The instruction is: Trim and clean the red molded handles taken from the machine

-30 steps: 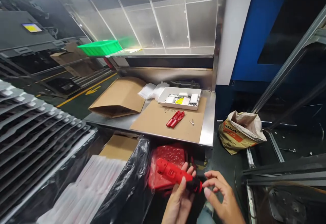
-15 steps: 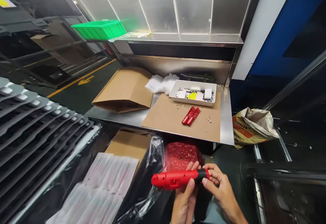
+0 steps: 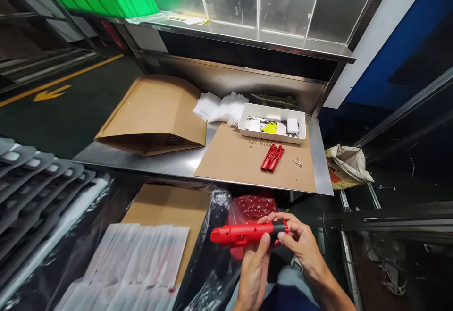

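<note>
A red plastic tube-shaped housing (image 3: 240, 233) with a black band near its right end lies level across my hands, in front of the bench. My left hand (image 3: 255, 264) grips it from below, the thumb pressed on its near side. At the black end, my right hand (image 3: 300, 240) pinches it between thumb and fingers. Beyond them, two red half-shells (image 3: 272, 158) lie side by side on a cardboard sheet (image 3: 226, 160). A few small metal pins or screws (image 3: 297, 162) rest to their right.
A white tray (image 3: 272, 135) with small parts stands behind the half-shells. Left of it are white sheets (image 3: 222, 107) and an open cardboard box (image 3: 152, 113). White-wrapped pieces (image 3: 141, 254) fill a plastic-lined box at lower left. A red dimpled stool (image 3: 253, 207) is under the bench edge.
The view has shifted, so the bench looks closer and the green bin has moved toward the upper left. My right fingers have closed further over the black end of the housing.
</note>
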The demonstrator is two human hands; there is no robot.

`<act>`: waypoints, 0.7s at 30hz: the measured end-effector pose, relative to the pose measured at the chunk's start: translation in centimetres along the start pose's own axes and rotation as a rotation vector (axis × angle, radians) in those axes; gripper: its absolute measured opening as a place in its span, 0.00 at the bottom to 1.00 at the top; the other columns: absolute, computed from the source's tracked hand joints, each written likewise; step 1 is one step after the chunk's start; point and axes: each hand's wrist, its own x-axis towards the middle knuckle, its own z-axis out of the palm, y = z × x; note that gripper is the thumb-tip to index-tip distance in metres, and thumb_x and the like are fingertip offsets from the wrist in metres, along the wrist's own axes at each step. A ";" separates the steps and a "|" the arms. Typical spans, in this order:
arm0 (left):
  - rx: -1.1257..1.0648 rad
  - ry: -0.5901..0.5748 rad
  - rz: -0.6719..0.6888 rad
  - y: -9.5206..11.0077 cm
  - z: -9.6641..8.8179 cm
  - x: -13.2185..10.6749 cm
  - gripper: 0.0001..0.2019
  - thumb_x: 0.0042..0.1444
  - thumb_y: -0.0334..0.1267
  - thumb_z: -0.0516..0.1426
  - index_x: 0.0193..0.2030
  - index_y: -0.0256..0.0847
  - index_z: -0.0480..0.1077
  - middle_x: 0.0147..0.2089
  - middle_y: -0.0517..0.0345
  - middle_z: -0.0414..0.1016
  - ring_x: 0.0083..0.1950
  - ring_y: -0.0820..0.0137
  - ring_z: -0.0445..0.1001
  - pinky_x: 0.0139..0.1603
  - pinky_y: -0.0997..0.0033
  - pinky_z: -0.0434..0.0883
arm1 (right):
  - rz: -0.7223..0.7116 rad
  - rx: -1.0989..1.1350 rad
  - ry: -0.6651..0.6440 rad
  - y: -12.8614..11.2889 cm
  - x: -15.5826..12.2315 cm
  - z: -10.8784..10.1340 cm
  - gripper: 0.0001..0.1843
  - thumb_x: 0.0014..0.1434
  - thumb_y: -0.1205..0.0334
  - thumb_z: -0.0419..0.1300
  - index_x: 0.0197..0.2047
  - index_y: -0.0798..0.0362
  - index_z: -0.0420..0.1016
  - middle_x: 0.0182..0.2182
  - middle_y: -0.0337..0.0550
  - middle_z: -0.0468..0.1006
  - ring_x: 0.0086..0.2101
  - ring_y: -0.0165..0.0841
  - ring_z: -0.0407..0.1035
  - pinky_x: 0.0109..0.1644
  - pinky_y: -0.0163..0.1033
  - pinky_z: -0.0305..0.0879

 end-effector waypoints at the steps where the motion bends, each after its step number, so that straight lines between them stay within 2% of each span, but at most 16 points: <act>1: 0.026 -0.003 0.023 0.0 -0.2 0.0 0.21 0.45 0.50 0.69 0.46 0.50 0.77 0.50 0.56 0.79 0.60 0.55 0.70 0.65 0.56 0.64 | -0.013 -0.008 -0.005 0.1 0.0 0.0 0.18 0.53 0.46 0.66 0.30 0.55 0.81 0.53 0.55 0.74 0.51 0.45 0.70 0.51 0.45 0.69; 5: 0.186 -0.039 0.124 -0.1 -1.1 -0.4 0.17 0.47 0.46 0.68 0.44 0.49 0.78 0.56 0.56 0.76 0.65 0.53 0.64 0.63 0.60 0.66 | -0.068 -0.019 -0.008 0.9 -0.2 -0.1 0.16 0.54 0.48 0.66 0.31 0.54 0.81 0.51 0.53 0.76 0.49 0.43 0.71 0.49 0.44 0.68; 9: 0.397 -0.144 0.235 0.6 -1.7 -1.6 0.14 0.41 0.36 0.72 0.37 0.49 0.80 0.57 0.56 0.75 0.69 0.50 0.56 0.67 0.62 0.61 | -0.114 0.004 -0.007 1.0 -1.3 -0.2 0.15 0.55 0.49 0.65 0.36 0.53 0.81 0.48 0.50 0.77 0.48 0.40 0.72 0.53 0.44 0.67; 12: 0.419 -0.175 0.272 1.1 -1.6 -2.1 0.15 0.46 0.43 0.69 0.43 0.51 0.80 0.58 0.55 0.75 0.67 0.48 0.61 0.63 0.58 0.66 | -0.128 0.052 -0.057 0.2 -2.6 -0.6 0.16 0.55 0.48 0.65 0.39 0.52 0.81 0.50 0.50 0.76 0.49 0.40 0.73 0.55 0.45 0.68; 13: 0.350 -0.158 0.228 1.2 -1.5 -2.1 0.17 0.47 0.46 0.69 0.46 0.51 0.78 0.58 0.55 0.75 0.65 0.49 0.64 0.61 0.56 0.68 | -0.130 0.068 -0.083 -0.2 -3.1 -0.8 0.16 0.55 0.48 0.66 0.40 0.51 0.81 0.53 0.51 0.75 0.51 0.41 0.72 0.56 0.46 0.67; 16: 0.020 -0.099 -0.017 1.5 -1.2 -1.9 0.26 0.45 0.50 0.69 0.52 0.55 0.75 0.54 0.55 0.79 0.59 0.52 0.71 0.60 0.54 0.70 | -0.150 0.076 -0.106 -1.1 -4.5 -1.1 0.19 0.56 0.48 0.65 0.47 0.47 0.80 0.60 0.50 0.69 0.59 0.44 0.65 0.61 0.49 0.62; 18: -0.138 -0.100 -0.157 1.7 -1.0 -1.8 0.27 0.43 0.49 0.70 0.52 0.56 0.74 0.51 0.56 0.80 0.55 0.58 0.75 0.61 0.57 0.68 | -0.179 0.019 -0.057 -1.5 -5.3 -0.8 0.19 0.57 0.47 0.64 0.48 0.46 0.79 0.62 0.50 0.67 0.61 0.45 0.61 0.65 0.52 0.56; 21: -0.216 -0.136 -0.288 1.8 -0.6 -2.3 0.26 0.41 0.46 0.72 0.50 0.57 0.76 0.49 0.57 0.81 0.49 0.65 0.78 0.61 0.63 0.68 | -0.212 -0.100 0.051 -1.7 -6.3 0.5 0.19 0.58 0.46 0.62 0.48 0.46 0.80 0.62 0.51 0.67 0.62 0.46 0.60 0.67 0.55 0.51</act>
